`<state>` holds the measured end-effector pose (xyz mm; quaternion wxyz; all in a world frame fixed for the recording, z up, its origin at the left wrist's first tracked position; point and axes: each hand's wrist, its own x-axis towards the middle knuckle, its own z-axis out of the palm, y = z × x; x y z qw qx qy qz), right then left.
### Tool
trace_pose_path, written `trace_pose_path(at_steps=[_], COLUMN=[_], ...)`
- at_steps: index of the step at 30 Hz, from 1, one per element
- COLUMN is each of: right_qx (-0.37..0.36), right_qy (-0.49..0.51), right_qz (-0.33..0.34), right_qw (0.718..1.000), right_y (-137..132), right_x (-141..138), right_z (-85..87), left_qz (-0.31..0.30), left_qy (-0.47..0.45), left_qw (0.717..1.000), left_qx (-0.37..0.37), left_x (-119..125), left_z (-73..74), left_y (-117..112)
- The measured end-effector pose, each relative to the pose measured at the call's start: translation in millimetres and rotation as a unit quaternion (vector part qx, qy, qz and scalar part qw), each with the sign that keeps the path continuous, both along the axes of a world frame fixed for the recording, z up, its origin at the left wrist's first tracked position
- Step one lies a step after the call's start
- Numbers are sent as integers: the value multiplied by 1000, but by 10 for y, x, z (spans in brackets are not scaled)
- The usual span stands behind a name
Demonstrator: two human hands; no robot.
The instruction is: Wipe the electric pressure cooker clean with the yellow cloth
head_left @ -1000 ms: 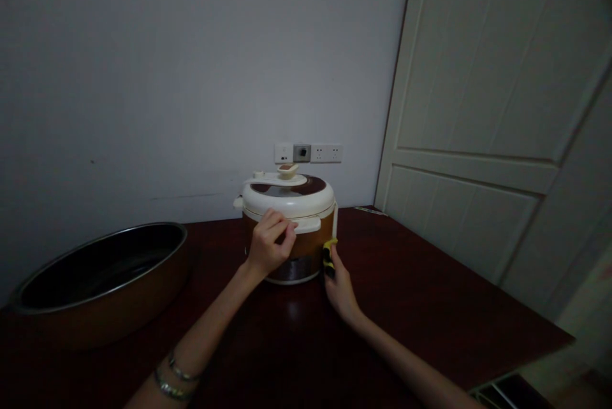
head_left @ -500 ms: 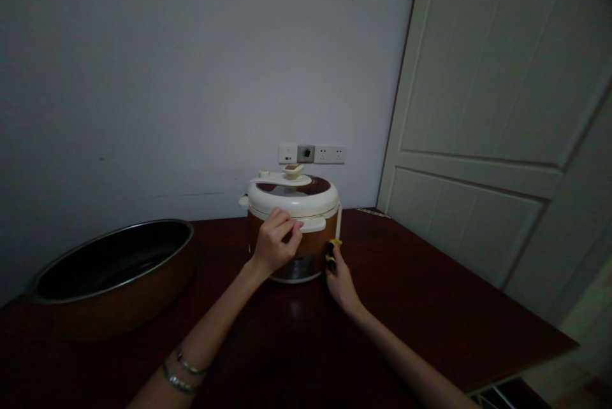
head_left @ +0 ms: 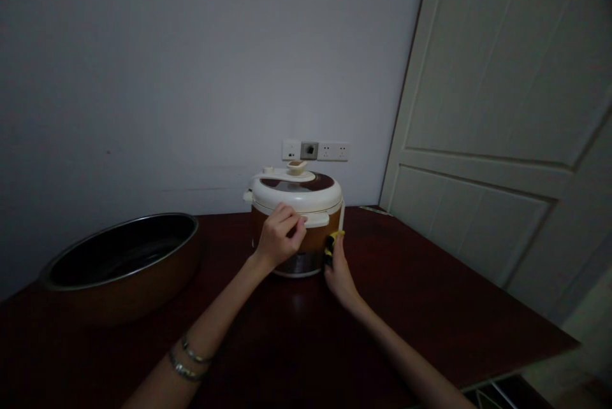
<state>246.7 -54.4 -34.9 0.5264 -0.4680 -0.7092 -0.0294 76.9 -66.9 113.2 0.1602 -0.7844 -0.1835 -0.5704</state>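
Two hands were at brown-and-cream pressure cooker (head_left: 310, 240), far middle of dark wooden table (head_left: 430, 294), lid still on. Left hand (head_left: 277, 238) curled, pinched lid handle (head_left: 316, 220); right hand (head_left: 339, 275) closed around yellow-black grip (head_left: 329, 247), probably tool, view dim.

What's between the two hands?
In the head view, the brown side of the cooker sits between the left hand and the right hand.

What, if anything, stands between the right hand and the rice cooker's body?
A small yellow-and-black object, pinched in the right hand, sits between those fingers and the brown rice cooker body. Nothing else visible stands in the way.
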Motion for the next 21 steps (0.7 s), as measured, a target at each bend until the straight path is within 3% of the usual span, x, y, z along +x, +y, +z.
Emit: trace_pose_path(at_steps=[4, 7, 11, 14, 18, 21], right_qx=[6, 45, 126, 140, 162, 174], right_qy=[-83, -164, -277, -393, -516, -534], right_qz=[-43, -75, -89, -25, 117, 156], right_qw=[996, 983, 948, 908, 833, 813], right_y=[-316, -457, -343, -223, -163, -129], right_x=[-296, -419, -175, 174, 530, 619], right_z=[-66, 119, 412, 464, 375, 425], left_qz=[1, 7, 16, 14, -5, -13], left_qy=[-10, -14, -2, 1, -12, -22], left_qw=[1000, 1000, 1000, 1000, 1000, 999], left_qx=[6, 8, 12, 15, 0, -26], left_x=[15, 23, 15, 5, -3, -14], left_z=[-7, -11, -18, -24, -19, 7], left_y=[-3, -10, -19, -21, -27, -38])
